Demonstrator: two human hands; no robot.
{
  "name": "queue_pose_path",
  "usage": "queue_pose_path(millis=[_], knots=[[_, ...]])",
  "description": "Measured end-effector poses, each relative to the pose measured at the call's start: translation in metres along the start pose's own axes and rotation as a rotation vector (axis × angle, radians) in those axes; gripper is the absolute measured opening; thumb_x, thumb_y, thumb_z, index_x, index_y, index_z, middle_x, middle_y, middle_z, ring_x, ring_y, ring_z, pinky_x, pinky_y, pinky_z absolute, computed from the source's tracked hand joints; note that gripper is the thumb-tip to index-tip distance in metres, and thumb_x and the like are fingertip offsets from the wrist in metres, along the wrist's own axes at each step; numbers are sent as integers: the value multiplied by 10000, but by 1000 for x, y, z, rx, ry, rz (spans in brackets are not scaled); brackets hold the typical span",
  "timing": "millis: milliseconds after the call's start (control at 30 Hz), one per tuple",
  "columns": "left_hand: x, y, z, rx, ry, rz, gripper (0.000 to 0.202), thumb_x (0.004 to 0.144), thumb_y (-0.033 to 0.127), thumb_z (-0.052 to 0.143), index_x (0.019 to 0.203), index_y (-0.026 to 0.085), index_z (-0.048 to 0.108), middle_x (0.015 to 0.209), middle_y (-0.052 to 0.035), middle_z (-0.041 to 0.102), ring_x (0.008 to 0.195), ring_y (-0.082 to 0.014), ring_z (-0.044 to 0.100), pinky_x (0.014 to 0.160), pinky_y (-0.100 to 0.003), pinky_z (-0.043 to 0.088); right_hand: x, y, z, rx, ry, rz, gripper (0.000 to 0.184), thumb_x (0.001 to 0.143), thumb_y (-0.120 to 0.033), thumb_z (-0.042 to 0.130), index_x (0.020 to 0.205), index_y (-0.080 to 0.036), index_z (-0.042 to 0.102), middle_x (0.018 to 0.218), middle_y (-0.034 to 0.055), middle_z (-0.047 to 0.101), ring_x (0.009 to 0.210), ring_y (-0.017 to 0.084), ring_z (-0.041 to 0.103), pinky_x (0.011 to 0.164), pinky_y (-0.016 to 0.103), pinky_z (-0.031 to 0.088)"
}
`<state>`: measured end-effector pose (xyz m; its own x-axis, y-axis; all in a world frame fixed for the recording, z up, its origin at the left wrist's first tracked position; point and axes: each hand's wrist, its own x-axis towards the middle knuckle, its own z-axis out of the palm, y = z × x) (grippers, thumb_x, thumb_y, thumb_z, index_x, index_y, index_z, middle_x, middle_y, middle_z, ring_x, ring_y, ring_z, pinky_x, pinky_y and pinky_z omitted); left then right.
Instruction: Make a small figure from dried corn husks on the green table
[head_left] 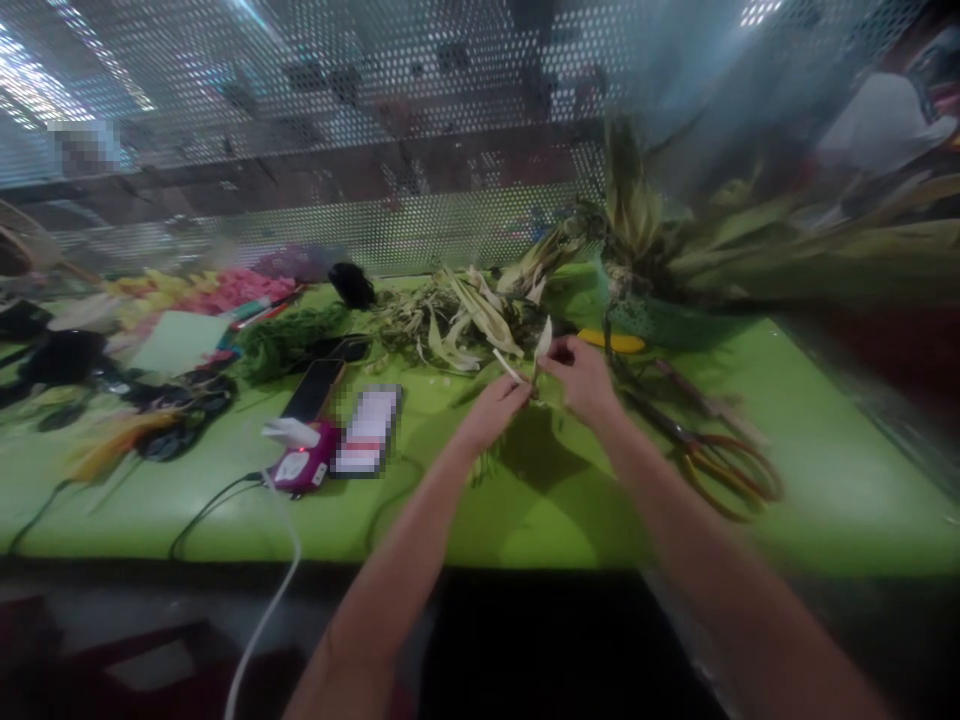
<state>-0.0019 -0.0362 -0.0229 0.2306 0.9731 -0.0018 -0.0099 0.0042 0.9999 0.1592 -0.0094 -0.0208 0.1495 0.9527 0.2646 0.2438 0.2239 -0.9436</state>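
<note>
Over the green tabletop, my two hands meet at a small piece made of pale, dry leaf strips. My left hand is closed in a pinch on its lower part, and a thin whitish strip sticks out above those fingers. My right hand pinches a pointed cream-coloured leaf strip, which stands upright beside its fingertips. How the strips join is hidden by the fingers and blurred. Just beyond my hands lies a heap of dried, husk-like leaves.
Scissors with orange-yellow handles lie at right, near a yellow object. Leftward are a lit phone, a dark phone, a purple power socket with cables, and pink flower-like pieces. A perforated screen stands behind; a person is beyond.
</note>
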Motion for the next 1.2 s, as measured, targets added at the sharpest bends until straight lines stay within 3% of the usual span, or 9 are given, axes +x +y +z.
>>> queue_pose_path(millis=[133, 267, 367, 467, 700, 867, 933, 1067, 1200], knots=[[2, -5, -5, 235, -33, 94, 76, 762, 251, 635, 762, 177, 651, 722, -8, 612, 699, -148, 502, 680, -250, 404, -3, -12, -6, -282, 19, -364, 352, 708, -278, 725, 1039, -215, 624, 1059, 76, 612, 989, 235, 544, 872, 384, 429], [3, -10, -4, 319, -35, 69, 87, 734, 237, 647, 683, 172, 617, 656, -11, 601, 628, -148, 489, 605, -251, 368, -12, -23, -2, -426, -174, -503, 166, 781, -315, 718, 924, -236, 694, 1053, 69, 633, 1048, 250, 534, 920, 409, 390], [3, -10, -3, 377, -44, 70, 146, 753, 241, 617, 634, 166, 579, 628, -8, 581, 598, -137, 473, 587, -253, 351, -15, -22, 1, -435, -205, -465, 79, 793, -285, 709, 844, -226, 697, 1016, 58, 647, 1015, 243, 537, 898, 399, 390], [1, -5, -2, 392, -111, 78, 154, 795, 277, 577, 702, 156, 596, 646, -5, 581, 618, -135, 485, 616, -258, 381, -12, -16, 3, -346, -216, -442, 14, 801, -216, 670, 789, -211, 665, 947, 48, 654, 971, 227, 547, 877, 378, 393], [-6, 0, 3, 277, -222, 30, 232, 827, 345, 555, 852, 137, 654, 789, -31, 642, 735, -146, 535, 722, -267, 418, -7, -7, 7, -146, -79, -335, 52, 762, -195, 624, 726, -213, 593, 863, 34, 615, 886, 207, 558, 846, 354, 406], [-7, -3, 5, 213, -256, -54, 245, 828, 367, 578, 841, 143, 674, 763, -25, 636, 701, -129, 521, 688, -248, 397, -7, -9, 6, -76, -46, -213, 62, 736, -243, 632, 704, -207, 594, 808, 22, 588, 826, 190, 555, 797, 335, 416], [-6, -3, 5, 150, -204, -50, 256, 823, 383, 592, 838, 145, 686, 716, -15, 610, 665, -115, 496, 653, -235, 381, -6, -10, 4, 2, -55, -124, 98, 752, -299, 638, 764, -207, 606, 806, 12, 589, 780, 172, 550, 757, 319, 425], [0, -5, 0, -79, 34, -20, 319, 848, 435, 556, 871, 153, 702, 719, -23, 594, 653, -109, 481, 620, -228, 383, -6, -13, 1, 191, -58, 9, 271, 772, -438, 646, 904, -208, 590, 847, 9, 611, 748, 146, 547, 711, 290, 441], [5, -6, -8, -338, 144, -13, 225, 811, 376, 596, 861, 177, 689, 814, -25, 627, 667, -105, 508, 649, -234, 444, -10, -15, 2, 112, -248, 72, 300, 694, -436, 728, 806, -193, 591, 769, 8, 632, 700, 145, 554, 653, 274, 434]])
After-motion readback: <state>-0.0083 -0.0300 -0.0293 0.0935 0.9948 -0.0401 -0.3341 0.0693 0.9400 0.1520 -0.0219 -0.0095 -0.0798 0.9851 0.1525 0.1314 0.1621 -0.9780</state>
